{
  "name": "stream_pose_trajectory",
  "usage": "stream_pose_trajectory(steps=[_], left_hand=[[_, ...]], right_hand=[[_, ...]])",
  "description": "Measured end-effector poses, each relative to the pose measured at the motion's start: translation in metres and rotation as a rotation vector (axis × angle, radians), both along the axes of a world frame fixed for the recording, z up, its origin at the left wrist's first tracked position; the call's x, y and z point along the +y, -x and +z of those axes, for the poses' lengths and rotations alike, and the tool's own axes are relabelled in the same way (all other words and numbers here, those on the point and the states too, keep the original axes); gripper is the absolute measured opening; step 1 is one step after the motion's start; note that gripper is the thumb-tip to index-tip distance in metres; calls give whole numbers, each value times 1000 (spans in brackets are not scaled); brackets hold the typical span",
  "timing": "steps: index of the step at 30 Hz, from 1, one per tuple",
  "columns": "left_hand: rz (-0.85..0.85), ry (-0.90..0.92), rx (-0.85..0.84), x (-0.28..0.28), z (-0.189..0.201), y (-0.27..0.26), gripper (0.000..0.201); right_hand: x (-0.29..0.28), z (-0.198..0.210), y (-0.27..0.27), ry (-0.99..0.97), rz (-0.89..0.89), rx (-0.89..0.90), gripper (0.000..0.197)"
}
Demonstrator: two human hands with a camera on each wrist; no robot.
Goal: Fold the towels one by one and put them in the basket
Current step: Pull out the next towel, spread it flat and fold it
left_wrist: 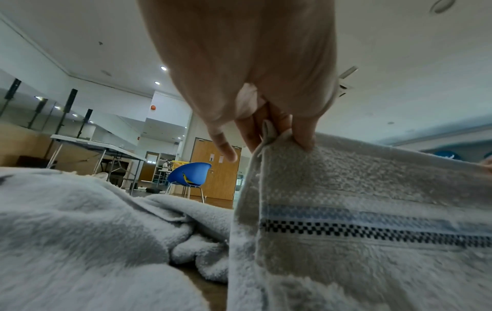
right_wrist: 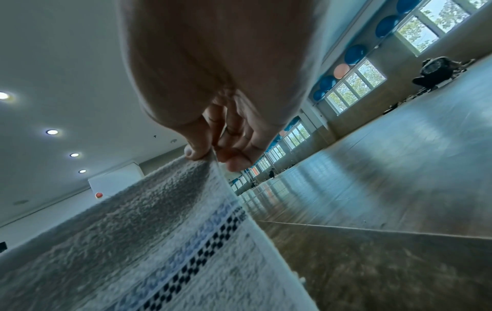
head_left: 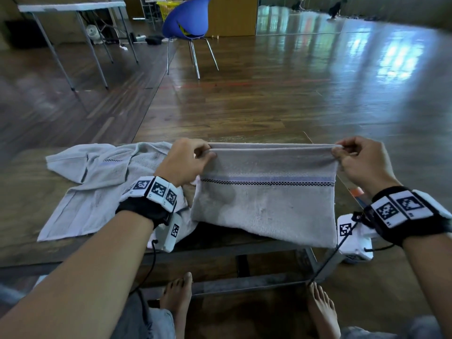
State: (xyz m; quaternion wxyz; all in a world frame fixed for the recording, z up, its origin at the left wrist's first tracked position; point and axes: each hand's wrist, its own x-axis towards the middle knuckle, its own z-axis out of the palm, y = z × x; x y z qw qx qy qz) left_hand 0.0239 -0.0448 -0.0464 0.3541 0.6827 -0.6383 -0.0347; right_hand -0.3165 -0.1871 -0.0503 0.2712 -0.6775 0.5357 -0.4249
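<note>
Table: a low wooden table (head_left: 24, 216) carries the towels.
Loose towel: a crumpled pale towel (head_left: 97, 182) lies on the table, left of the held one.
Held towel: a grey towel (head_left: 264, 206) with a blue and checked stripe, doubled over, hangs above the table's near edge; its long axis runs left to right, its folded bottom edge nearest the person.
Left hand: the left hand (head_left: 187, 160) pinches the top left corner.
Right hand: the right hand (head_left: 362, 162) pinches the top right corner.

Low wooden table (head_left: 22, 231), crumpled grey towel (head_left: 97, 182) lying on it
</note>
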Motion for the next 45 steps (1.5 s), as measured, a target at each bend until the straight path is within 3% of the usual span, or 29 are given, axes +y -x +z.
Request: stream_pose_trajectory(steps=[7,15,19,24,28,30,33,35,37,39,42,45], left_hand=[[-8,33,63,14,3,0,18],[16,89,70,19,1,-3,35],[21,32,71,18,0,-4,30],[-49,-135,74,18,-3,-6,19],[21,-374,-12,13,-2,-7,19],[48,-583,103,11,-1,-2,24],[77,-715,394,8,2,10,25],[117,-540,435,1,8,17,27],[181,-216,349,-7,16,24,23],[190,115,379,-10,28,32,23],[9,437,397,-1,51,44,23],[-209,561,329,10,62,51,15]], right_hand=[[12,2,3,-15,14,4,21],[15,-3,10,-25,-11,35,19],[11,-10,15,-65,7,58,16],[5,-13,21,-145,40,122,10],[5,-13,25,-381,100,369,7],[9,-13,23,-555,174,421,8],[13,-11,22,-697,179,258,9],[11,-3,19,-649,134,126,6],[7,8,14,-494,91,-84,5],[5,21,10,-291,97,-347,12],[12,42,13,71,147,-569,19],[27,57,22,343,244,-648,13]])
